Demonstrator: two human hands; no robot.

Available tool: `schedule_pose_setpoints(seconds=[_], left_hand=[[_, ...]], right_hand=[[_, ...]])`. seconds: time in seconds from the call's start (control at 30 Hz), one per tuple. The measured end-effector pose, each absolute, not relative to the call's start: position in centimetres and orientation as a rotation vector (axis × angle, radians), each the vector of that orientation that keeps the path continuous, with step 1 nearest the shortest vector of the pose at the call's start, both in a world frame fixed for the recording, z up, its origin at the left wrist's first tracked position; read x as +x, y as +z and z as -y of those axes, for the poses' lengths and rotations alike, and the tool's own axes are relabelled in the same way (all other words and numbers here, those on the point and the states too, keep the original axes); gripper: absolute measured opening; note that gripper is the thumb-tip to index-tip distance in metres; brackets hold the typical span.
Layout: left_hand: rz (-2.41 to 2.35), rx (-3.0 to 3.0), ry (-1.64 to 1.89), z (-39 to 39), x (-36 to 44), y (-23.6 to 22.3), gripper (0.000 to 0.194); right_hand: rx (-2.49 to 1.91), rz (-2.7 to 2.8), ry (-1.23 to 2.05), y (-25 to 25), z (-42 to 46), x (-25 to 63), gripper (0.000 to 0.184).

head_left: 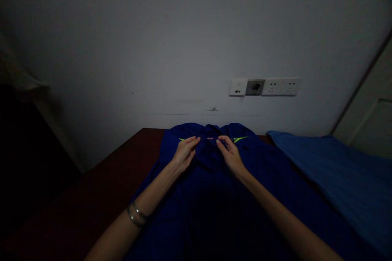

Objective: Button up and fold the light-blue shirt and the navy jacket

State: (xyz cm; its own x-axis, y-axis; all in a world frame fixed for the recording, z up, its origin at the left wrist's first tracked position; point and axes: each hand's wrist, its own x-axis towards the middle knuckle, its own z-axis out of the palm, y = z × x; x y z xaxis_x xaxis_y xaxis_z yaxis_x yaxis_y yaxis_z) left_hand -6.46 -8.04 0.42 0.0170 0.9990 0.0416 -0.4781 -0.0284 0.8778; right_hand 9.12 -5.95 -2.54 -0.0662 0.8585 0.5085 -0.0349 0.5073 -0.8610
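Note:
A dark blue garment (180, 195) with bright yellow-green trim lies spread over the table, its far end close to the wall. Near that end, around what looks like the neck opening, a small pinkish mark shows on the cloth. My left hand (184, 153) pinches the fabric left of this mark, thumb and fingers together. To the right of it, my right hand (230, 155) is closed on the same garment between thumb and forefinger. Dim light hides the folds in the lower middle.
The dark reddish-brown table (131, 155) meets the wall at the back. A lighter blue cloth (337, 171) lies on the right. Socket plates (266, 87) are set in the wall, and a pale door (372, 118) stands at far right.

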Motion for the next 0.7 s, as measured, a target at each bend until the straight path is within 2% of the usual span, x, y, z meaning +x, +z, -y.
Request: schedule_pose_setpoints(seconds=[0.43, 0.7], left_hand=[[-1.107, 0.968, 1.527, 7.9, -6.7, 0.2, 0.034], [-1.042, 0.963, 1.458, 8.4, -5.9, -0.4, 0.032]], right_hand=[[-0.737, 1.806, 0.480, -2.7, 6.6, 10.0, 0.015], [-0.731, 1.825, 0.528, -2.3, 6.9, 9.5, 0.014]])
